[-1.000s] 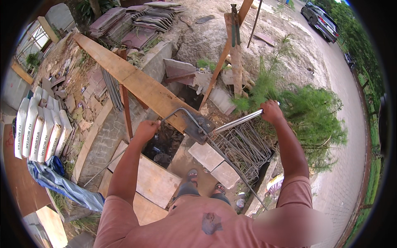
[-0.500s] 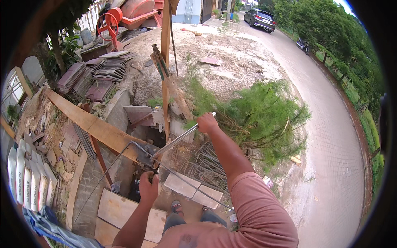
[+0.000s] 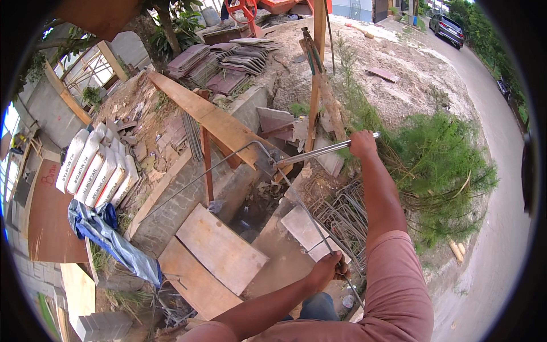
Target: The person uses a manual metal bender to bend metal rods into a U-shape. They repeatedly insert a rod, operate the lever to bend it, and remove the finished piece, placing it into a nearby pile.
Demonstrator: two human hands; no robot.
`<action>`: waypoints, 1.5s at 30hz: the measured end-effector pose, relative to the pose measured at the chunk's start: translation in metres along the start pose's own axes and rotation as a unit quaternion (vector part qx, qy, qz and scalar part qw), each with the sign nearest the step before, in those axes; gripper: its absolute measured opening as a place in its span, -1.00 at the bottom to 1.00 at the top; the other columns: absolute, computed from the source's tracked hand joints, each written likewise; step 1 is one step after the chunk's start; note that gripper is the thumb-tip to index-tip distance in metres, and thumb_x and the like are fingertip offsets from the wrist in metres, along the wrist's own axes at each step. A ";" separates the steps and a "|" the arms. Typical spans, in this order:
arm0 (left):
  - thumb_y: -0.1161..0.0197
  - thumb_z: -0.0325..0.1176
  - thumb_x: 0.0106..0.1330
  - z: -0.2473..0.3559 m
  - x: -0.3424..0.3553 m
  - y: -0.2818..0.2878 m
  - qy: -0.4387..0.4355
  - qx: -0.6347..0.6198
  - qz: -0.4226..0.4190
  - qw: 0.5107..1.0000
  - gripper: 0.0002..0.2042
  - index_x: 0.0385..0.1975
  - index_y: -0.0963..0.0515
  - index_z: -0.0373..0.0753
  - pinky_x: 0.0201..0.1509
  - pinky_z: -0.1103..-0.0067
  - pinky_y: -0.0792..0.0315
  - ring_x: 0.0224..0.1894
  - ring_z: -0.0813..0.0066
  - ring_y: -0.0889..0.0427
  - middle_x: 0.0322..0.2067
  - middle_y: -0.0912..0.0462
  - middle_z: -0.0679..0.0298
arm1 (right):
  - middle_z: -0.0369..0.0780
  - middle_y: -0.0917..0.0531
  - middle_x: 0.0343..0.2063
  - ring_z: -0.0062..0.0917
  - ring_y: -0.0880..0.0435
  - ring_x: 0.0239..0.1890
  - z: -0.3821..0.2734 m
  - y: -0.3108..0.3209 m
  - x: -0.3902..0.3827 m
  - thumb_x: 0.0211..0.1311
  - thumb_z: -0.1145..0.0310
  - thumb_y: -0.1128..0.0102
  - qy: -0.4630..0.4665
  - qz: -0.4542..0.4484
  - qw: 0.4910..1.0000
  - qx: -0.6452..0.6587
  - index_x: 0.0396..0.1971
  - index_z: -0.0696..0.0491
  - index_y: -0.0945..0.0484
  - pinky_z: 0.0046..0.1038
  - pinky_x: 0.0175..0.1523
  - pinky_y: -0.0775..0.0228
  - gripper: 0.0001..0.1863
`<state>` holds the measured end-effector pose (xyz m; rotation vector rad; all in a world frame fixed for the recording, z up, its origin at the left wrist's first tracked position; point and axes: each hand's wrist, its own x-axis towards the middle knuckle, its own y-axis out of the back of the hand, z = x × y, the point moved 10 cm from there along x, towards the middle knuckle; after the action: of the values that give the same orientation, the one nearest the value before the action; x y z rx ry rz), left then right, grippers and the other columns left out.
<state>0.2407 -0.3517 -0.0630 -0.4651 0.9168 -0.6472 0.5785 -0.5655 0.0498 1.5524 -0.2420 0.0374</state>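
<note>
My right hand (image 3: 362,144) is closed round the far end of a silvery metal bar (image 3: 322,152). That bar reaches left to a dark metal plate (image 3: 268,165) at the end of a long wooden plank (image 3: 196,108). A thin steel rod (image 3: 299,200) passes over the plate, with a bend there; one arm of it slants down to the left and the other toward me. Low in the picture, my left hand (image 3: 326,272) grips the nearer arm of the rod; some of its fingers are hidden.
Bent steel stirrups (image 3: 342,214) lie beside cut green branches (image 3: 439,165) on the right. Boards (image 3: 222,245) lie next to an open trench (image 3: 250,214). White sacks (image 3: 94,168) and a blue-silver tarp (image 3: 114,236) are at left, stacked roof tiles (image 3: 228,62) behind. A car (image 3: 446,29) stands on the road.
My left hand has gone from near the plate to the rod's nearer arm and closed on it. The view has turned left. My right hand still holds the bar.
</note>
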 end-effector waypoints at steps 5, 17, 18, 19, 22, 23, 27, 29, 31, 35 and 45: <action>0.13 -0.06 0.48 0.002 -0.027 0.028 -0.030 0.029 0.047 0.998 -0.68 -0.41 -0.32 -0.16 -0.34 0.38 -0.49 -0.52 0.34 -0.57 -0.59 -0.46 0.31 | -0.14 -0.69 -0.35 -0.23 -0.62 -0.15 0.008 0.003 -0.032 0.04 0.33 -0.14 -0.045 -0.003 0.999 -0.010 -0.45 0.00 -0.68 -0.22 0.02 -0.32 -0.84; -0.07 0.07 0.37 0.082 -0.158 0.217 -0.070 0.260 0.204 0.941 -0.61 -0.50 -0.38 -0.13 -0.65 0.60 -0.14 -0.77 0.64 -0.14 -0.77 -0.14 0.47 | -0.07 -0.69 -0.28 -0.17 -0.67 -0.15 -0.054 0.061 -0.201 0.02 0.29 -0.13 -0.140 0.000 0.990 0.036 -0.35 0.07 -0.67 -0.20 -0.05 -0.41 -0.76; -0.08 0.08 0.36 0.107 -0.177 0.246 -0.071 0.343 0.270 0.897 -0.60 -0.52 -0.41 -0.14 -0.65 0.55 -0.16 -0.77 0.64 -0.14 -0.77 -0.14 0.49 | -0.05 -0.69 -0.27 -0.16 -0.66 -0.14 -0.080 0.074 -0.223 0.02 0.27 -0.13 -0.143 -0.010 0.988 0.063 -0.33 0.08 -0.66 -0.20 -0.05 -0.43 -0.73; -0.03 0.07 0.37 0.146 -0.200 0.273 -0.112 0.505 0.364 0.774 -0.57 -0.51 -0.48 -0.21 -0.57 0.39 -0.32 -0.74 0.44 -0.40 -0.78 -0.36 0.35 | -0.04 -0.69 -0.27 -0.15 -0.66 -0.14 -0.100 0.079 -0.241 0.04 0.23 -0.13 -0.165 -0.012 0.980 0.106 -0.31 0.11 -0.65 -0.20 -0.05 -0.45 -0.70; 0.00 0.09 0.33 0.204 -0.234 0.285 -0.149 0.653 0.479 0.567 -0.53 -0.38 -0.60 -0.25 -0.12 0.19 -0.46 -0.21 -0.02 -0.62 -0.33 -0.64 -0.04 | 0.05 -0.66 -0.31 -0.04 -0.63 -0.18 -0.132 0.071 -0.272 0.21 0.03 -0.07 -0.185 -0.017 0.967 0.173 -0.33 0.18 -0.55 -0.12 -0.05 -0.45 -0.56; 0.02 0.08 0.33 0.206 -0.234 0.279 -0.146 0.654 0.463 0.580 -0.54 -0.31 -0.61 -0.23 -0.03 0.15 -0.44 -0.11 -0.08 -0.59 -0.26 -0.63 -0.08 | 0.06 -0.66 -0.34 -0.02 -0.63 -0.20 -0.129 0.073 -0.273 0.24 0.04 -0.04 -0.172 -0.004 0.969 0.180 -0.36 0.18 -0.54 -0.11 -0.07 -0.45 -0.57; 0.06 0.08 0.36 0.190 -0.253 0.275 -0.161 0.669 0.499 0.527 -0.53 -0.41 -0.54 -0.24 -0.15 0.09 -0.45 -0.27 -0.14 -0.61 -0.41 -0.63 -0.09 | 0.05 -0.65 -0.42 -0.01 -0.63 -0.29 -0.124 0.059 -0.262 0.25 0.07 -0.06 -0.123 -0.009 0.973 0.196 -0.36 0.17 -0.48 -0.06 -0.15 -0.44 -0.60; 0.04 0.05 0.36 0.187 -0.242 0.267 -0.157 0.671 0.487 0.537 -0.55 -0.46 -0.53 -0.25 -0.21 0.11 -0.46 -0.32 -0.13 -0.61 -0.46 -0.62 -0.07 | 0.04 -0.64 -0.44 -0.01 -0.63 -0.32 -0.108 0.051 -0.265 0.25 0.09 -0.07 -0.109 -0.032 0.973 0.201 -0.37 0.16 -0.45 -0.04 -0.18 -0.43 -0.63; 0.02 0.03 0.36 0.190 -0.243 0.266 -0.154 0.667 0.483 0.546 -0.56 -0.49 -0.52 -0.25 -0.25 0.11 -0.45 -0.34 -0.13 -0.60 -0.49 -0.61 -0.07 | 0.04 -0.63 -0.47 -0.01 -0.62 -0.34 -0.102 0.056 -0.263 0.25 0.10 -0.07 -0.102 -0.042 0.975 0.193 -0.39 0.15 -0.45 -0.04 -0.20 -0.42 -0.64; -0.03 0.00 0.36 0.184 -0.252 0.270 -0.152 0.652 0.494 0.554 -0.57 -0.53 -0.50 -0.27 -0.31 0.11 -0.42 -0.40 -0.14 -0.58 -0.54 -0.59 -0.07 | 0.04 -0.62 -0.53 -0.01 -0.61 -0.38 -0.107 0.056 -0.258 0.24 0.09 -0.09 -0.083 -0.079 0.971 0.210 -0.43 0.13 -0.45 -0.04 -0.26 -0.40 -0.64; -0.14 -0.09 0.32 0.192 -0.248 0.276 -0.185 0.599 0.442 0.642 -0.59 -0.60 -0.45 -0.35 -0.43 0.23 -0.36 -0.50 -0.13 -0.51 -0.63 -0.50 -0.08 | 0.06 -0.64 -0.49 -0.03 -0.64 -0.34 -0.098 0.048 -0.269 0.22 -0.01 -0.10 -0.149 -0.163 0.955 0.197 -0.45 0.17 -0.52 -0.09 -0.21 -0.46 -0.54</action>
<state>0.3778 0.0360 0.0108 1.0148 0.0806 -0.1031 0.3205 -0.4323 0.0493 1.9792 -0.2209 -0.4357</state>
